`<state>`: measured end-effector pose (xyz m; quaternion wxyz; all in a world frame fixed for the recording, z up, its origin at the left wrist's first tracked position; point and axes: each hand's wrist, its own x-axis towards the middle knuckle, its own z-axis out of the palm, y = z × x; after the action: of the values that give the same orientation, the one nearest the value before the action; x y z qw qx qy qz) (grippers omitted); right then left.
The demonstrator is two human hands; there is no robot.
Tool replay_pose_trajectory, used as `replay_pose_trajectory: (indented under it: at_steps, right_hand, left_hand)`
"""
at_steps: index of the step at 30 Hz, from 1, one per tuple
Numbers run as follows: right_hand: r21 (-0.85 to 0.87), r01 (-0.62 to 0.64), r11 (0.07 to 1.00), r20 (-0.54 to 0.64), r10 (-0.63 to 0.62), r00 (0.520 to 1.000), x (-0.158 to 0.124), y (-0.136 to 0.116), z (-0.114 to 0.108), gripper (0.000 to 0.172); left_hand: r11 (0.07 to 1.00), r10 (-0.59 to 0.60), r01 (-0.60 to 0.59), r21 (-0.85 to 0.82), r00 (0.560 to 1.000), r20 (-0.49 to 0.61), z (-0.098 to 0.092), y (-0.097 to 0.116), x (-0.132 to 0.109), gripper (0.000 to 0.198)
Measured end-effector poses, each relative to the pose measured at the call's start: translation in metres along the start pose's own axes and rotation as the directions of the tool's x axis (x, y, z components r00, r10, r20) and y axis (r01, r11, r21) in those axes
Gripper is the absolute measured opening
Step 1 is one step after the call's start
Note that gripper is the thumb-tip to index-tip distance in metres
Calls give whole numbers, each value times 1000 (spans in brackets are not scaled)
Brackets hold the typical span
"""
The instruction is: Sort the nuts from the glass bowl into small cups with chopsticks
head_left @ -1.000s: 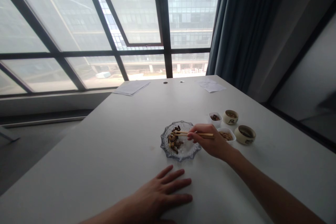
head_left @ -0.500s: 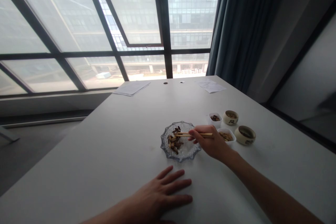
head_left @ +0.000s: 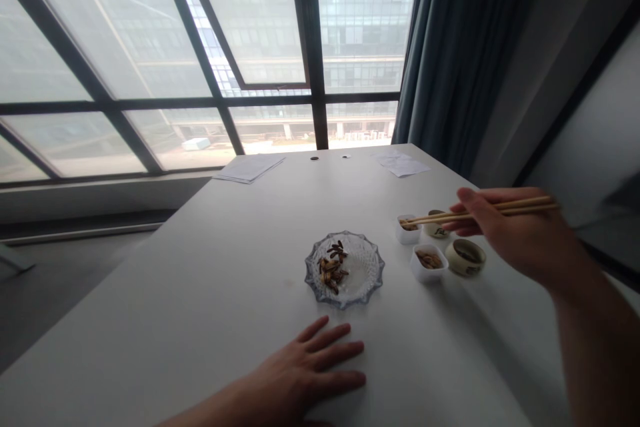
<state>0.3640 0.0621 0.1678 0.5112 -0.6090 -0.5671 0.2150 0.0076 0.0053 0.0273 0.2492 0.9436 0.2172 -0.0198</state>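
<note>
My right hand (head_left: 520, 233) is raised above the table, closed around a pair of wooden chopsticks (head_left: 445, 215). Their tips hang over a small white square cup (head_left: 407, 232) with dark seeds in it. Whether anything sits between the tips I cannot make out. A clear glass dish (head_left: 367, 270) with a scalloped rim holds a pile of mixed seeds and nuts (head_left: 331, 265) on its left half. Nearer to me, my left hand (head_left: 310, 370) lies flat on the white table (head_left: 225, 267), fingers spread, holding nothing.
A second white square cup (head_left: 429, 261) with pale nuts stands right of the dish. Beside it are two round ceramic cups (head_left: 466, 256), one partly hidden behind my hand. Sheets of paper (head_left: 250, 167) lie at the far edge by the window. A dark curtain (head_left: 460, 47) hangs at right.
My right hand has lifted the chopsticks out of the glass dish and swung them right and up, over the small cups. My left hand has stayed put.
</note>
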Motion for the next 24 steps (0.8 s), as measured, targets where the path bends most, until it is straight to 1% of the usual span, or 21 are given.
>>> replay_pose_trajectory:
  at_steps: [2,4,7,10,12,14,17,20,22,24]
  right_hand:
    - [-43,-93,995,-23,92,995,-1,-3,-13,23]
    - [-84,-158,984,-3,158,987,0,-1,-21,23]
    - [-157,-168,973,52,178,983,2,6,-27,28]
    - [-162,-191,968,126,213,969,5,14,-29,25]
    - [-158,-212,964,156,236,959,7,18,-29,23]
    - [-173,-202,964,146,228,963,8,21,-30,26]
    - [-213,-153,965,108,179,978,7,23,-32,32]
    - [-234,-152,960,49,168,985,5,16,-29,30]
    - [-202,-163,966,8,168,986,2,9,-25,27]
    - [-150,-145,978,-15,144,989,0,4,-20,26]
  left_hand:
    - [1000,12,-12,7,1000,-12,0,0,0,72]
    - [1000,26,-25,13,999,-25,0,-1,0,71]
    - [1000,16,-15,11,1000,-21,0,0,0,72]
    - [1000,-9,9,9,1000,3,0,1,1,77]
    - [1000,-8,8,6,1000,2,-1,2,2,77]
    - [1000,-5,5,6,1000,-2,-1,2,1,74]
    - [1000,-1,1,10,1000,2,0,1,1,72]
    - [1000,7,-6,11,1000,-9,1,1,1,75]
    - [1000,-4,4,16,1000,6,0,1,1,76]
    - [1000,-17,17,21,999,28,-1,1,2,76]
